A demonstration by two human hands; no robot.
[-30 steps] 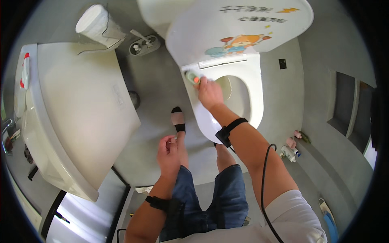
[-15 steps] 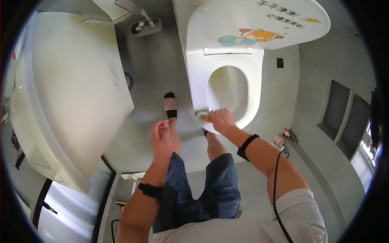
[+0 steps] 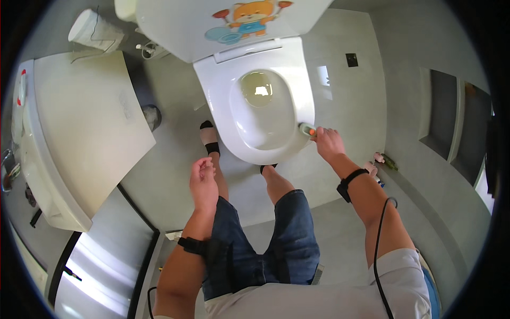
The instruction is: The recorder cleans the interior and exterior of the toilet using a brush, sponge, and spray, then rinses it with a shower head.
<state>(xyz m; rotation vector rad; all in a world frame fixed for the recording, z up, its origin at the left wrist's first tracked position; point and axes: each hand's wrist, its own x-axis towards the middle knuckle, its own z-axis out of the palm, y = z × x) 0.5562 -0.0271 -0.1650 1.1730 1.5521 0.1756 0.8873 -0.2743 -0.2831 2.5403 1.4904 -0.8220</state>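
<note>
My right hand (image 3: 330, 143) is closed on a small handheld scrub brush (image 3: 306, 129), whitish-green with an orange patch. The brush head meets the right side of the white toilet's rim (image 3: 305, 101). Its bristles are too small to make out. Above the bowl, the lid (image 3: 180, 32) stands raised, with a cartoon animal on it. Water lies at the far end of the bowl. My left hand (image 3: 203, 181) hovers in front of my left shin, fingers curled in, nothing visible in them.
At left, a white washbasin cabinet (image 3: 85, 117) juts toward the toilet, a small bin (image 3: 152, 117) beside it. A white bucket (image 3: 87, 29) stands at the back left. Pink and green bottles (image 3: 390, 161) sit along the right wall, below a recessed shelf (image 3: 443, 106).
My right hand has taken the brush from the front left of the rim to its right side. The view has shifted, and the toilet now appears further left and tilted. My left hand stays curled.
</note>
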